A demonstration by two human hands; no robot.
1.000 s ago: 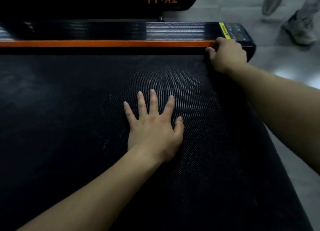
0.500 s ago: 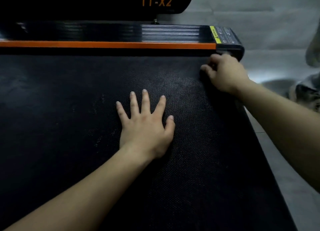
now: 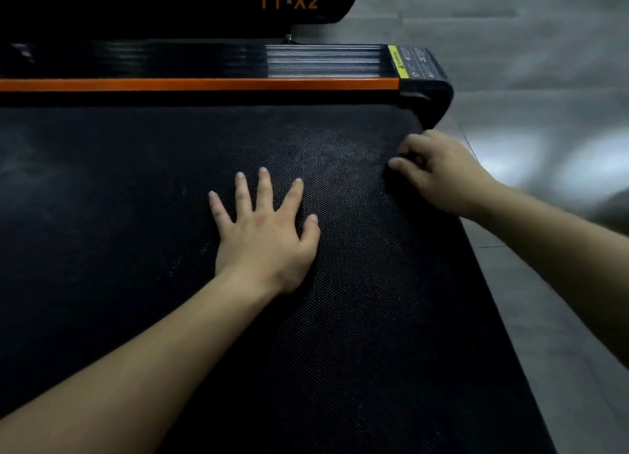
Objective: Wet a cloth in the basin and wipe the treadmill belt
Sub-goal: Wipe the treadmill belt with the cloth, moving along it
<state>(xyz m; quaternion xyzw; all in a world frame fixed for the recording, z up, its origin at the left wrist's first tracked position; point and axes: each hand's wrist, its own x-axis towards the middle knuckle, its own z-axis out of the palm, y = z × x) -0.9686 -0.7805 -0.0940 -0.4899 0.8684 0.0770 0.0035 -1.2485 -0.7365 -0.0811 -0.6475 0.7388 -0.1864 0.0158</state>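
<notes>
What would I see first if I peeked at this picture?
Two bare hands on the big black treadmill belt: the left hand lies flat in the middle with fingers spread, and the right hand curls its fingers at the belt's right edge. Behind them a bright orange stripe runs across, with orange letters TT-X2 above it.

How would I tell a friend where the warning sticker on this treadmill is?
Start at the wide black treadmill belt and follow the orange strip along its far edge to its right end. On the black corner cap there sits the warning sticker, the only yellow patch in view.
</notes>
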